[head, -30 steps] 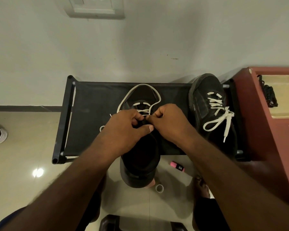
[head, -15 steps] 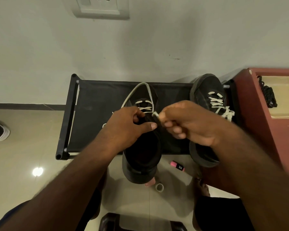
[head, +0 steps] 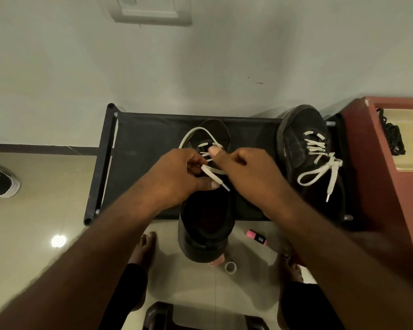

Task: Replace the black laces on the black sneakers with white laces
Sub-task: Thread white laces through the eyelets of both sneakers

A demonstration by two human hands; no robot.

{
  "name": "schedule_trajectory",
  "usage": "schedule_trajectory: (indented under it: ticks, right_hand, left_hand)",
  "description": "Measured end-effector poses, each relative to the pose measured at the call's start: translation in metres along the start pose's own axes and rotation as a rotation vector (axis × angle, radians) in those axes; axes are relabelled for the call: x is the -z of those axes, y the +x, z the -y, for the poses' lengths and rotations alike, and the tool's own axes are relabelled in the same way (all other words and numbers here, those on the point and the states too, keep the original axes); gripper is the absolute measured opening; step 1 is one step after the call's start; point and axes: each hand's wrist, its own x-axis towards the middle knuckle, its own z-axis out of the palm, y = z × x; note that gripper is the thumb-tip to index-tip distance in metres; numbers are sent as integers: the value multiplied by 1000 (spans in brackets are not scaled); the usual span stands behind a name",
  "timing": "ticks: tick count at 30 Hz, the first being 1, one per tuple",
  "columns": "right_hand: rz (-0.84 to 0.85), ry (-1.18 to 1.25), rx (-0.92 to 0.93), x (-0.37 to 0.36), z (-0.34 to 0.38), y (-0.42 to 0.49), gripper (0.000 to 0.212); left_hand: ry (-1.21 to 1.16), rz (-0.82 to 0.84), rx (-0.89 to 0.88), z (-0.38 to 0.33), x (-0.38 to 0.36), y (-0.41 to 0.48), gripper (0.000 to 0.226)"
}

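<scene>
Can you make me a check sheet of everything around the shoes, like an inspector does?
Surface: black rack against the wall, holding both sneakers.
Job's things: middle sneaker partly laced, heel over the rack's front edge; its white lace loose. Right sneaker laced white, bow tied. Black laces lie on the red cabinet.
Clutter: pink marker and tape ring on the floor.
Hands: left hand pinches the lace end; right hand has its thumb on the lacing, grip hidden.
Cables: nothing seen.
Surroundings: wall socket, another shoe far left.

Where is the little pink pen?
In the head view, the pink pen lies on the floor, just right of the heel of the sneaker being laced and in front of the black rack.
</scene>
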Motion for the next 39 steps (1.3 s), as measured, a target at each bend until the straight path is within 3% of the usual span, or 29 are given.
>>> schedule_trajectory:
  ticks: [3,7,10,14,17,20,22,24,26,29,32,35,39]
  right_hand:
    - [-49,-111,3,-12,0,2,34]
    - [43,96,-105,1,2,8,38]
    - [146,252,-223,9,-4,11,15]
    - [188,169,-163,17,-7,11,11]
    - [232,552,59,41,4,6,13]
    - [480,1123,303,72,21,-4,18]
    - [585,1235,316,83,25,-8,16]
    - [637,1054,262,87,15,-7,17]
    - [645,628,170,81,2,-6,21]
    - [360,106,25,51,-10,-5,23]
    - [-4,-4,29,19,-15,1,29]
    - [-27,-20,-9,3,-19,9,34]
    - [20,-124,106,0,-23,17,24]
  left_hand:
    - [64,-2,-42,0,-5,1,31]
    - [74,12,-29,0,-8,2,28]
    - [77,5,-3,1,-10,3,31]
    - [73,3,18,2,-10,6,34]
    - [39,23,55,1,-8,5,33]
    - [-108,47,95,1,2,2,28]
    - [-236,-4,123,3,9,2,25]
    - [-255,-131,126,7,12,4,24]
    - [-181,-207,127,12,10,8,29]
    - [-75,-168,140,17,4,11,31]
    - [46,-194,111,17,-2,13,25]
    - [111,-228,96,13,-8,16,23]
    - [135,-218,99,13,-9,19,23]
